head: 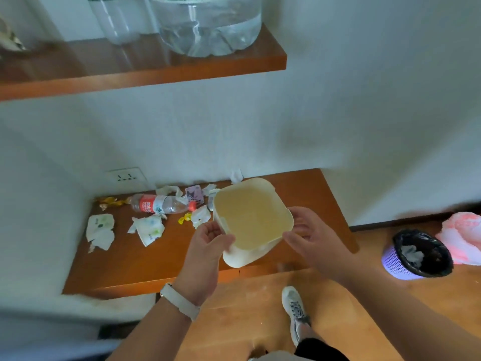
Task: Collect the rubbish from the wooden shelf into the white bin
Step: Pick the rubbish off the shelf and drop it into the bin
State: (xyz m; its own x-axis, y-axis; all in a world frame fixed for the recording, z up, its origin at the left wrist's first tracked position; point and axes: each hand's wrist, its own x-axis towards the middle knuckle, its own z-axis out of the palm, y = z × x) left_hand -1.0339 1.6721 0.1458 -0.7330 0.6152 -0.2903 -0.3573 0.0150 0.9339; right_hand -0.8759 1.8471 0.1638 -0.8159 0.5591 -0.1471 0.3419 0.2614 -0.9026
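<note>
The white bin [251, 220], square and with nothing inside, is tilted over the lower wooden shelf [145, 261]. My left hand [208, 243] grips its near left rim; my right hand [312, 238] holds its right side. Left of the bin, rubbish lies on the shelf: a plastic bottle [161, 204] with a red label on its side, crumpled white wrappers [100, 230] [149, 229], torn paper [200, 217], a purple cartoon packet [194, 194], yellow sweet wrappers [185, 218] and gold foil [109, 201]. A white scrap [236, 175] leans at the wall behind the bin.
An upper wooden shelf [156, 74] carries big clear water bottles [208, 27]. A wall socket [126, 176] sits above the lower shelf. On the wooden floor at right stand a purple basket with a black liner [419, 254] and a pink bag [463, 235]. My shoe [295, 308] is below.
</note>
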